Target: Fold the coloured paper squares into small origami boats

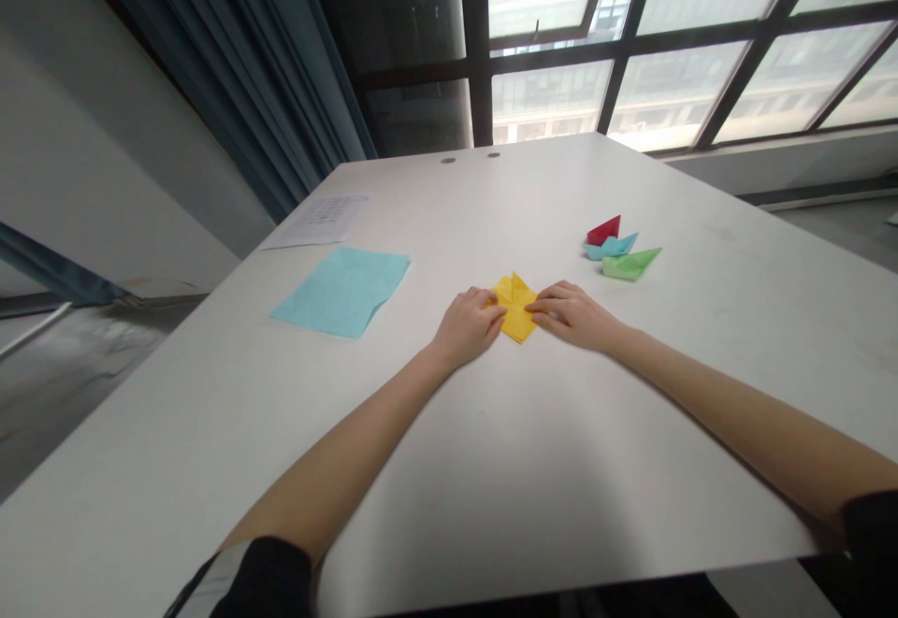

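A folded piece of yellow paper (517, 319) lies on the white table between my two hands, its near corner pointing toward me and a small flap standing up at its far side. My left hand (471, 323) grips its left side, fingers closed on the edge. From the other side, my right hand (570, 315) pinches the right edge between thumb and fingers. The fingertips cover both side corners of the paper.
Red (604, 230), blue (612, 247) and green (632, 265) folded paper boats sit together at the right. Light blue paper sheets (343, 291) lie to the left, with a printed page (319, 221) behind them. The white table (533, 468) ends near a window.
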Demonstrator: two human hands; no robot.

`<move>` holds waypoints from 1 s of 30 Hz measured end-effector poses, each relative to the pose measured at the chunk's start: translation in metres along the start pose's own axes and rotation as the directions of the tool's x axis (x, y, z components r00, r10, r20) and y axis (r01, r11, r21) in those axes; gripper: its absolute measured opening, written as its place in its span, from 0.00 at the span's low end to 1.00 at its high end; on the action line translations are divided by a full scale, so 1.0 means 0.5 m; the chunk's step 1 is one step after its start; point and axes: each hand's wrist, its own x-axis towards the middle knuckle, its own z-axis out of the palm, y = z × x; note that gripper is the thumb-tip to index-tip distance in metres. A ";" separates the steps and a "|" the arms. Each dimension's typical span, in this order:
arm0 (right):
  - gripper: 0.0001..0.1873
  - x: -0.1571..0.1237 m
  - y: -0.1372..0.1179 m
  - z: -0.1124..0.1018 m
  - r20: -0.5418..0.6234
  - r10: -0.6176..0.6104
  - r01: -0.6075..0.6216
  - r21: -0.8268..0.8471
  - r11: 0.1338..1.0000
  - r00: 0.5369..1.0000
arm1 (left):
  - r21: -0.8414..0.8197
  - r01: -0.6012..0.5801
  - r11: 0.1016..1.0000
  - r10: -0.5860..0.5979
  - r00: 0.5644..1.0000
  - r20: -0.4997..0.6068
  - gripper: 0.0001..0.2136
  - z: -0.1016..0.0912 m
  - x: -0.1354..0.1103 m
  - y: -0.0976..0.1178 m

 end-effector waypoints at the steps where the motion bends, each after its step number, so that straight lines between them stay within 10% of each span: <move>1: 0.15 0.000 0.000 0.000 0.010 0.003 -0.003 0.001 1.000 1.000 | -0.021 -0.013 1.000 0.013 1.000 0.020 0.11 0.002 0.000 -0.001; 30: 0.15 0.004 -0.013 0.003 0.020 0.132 -0.130 -0.091 0.987 0.991 | -0.031 0.286 0.958 -0.287 0.956 -0.062 0.12 0.007 0.003 -0.022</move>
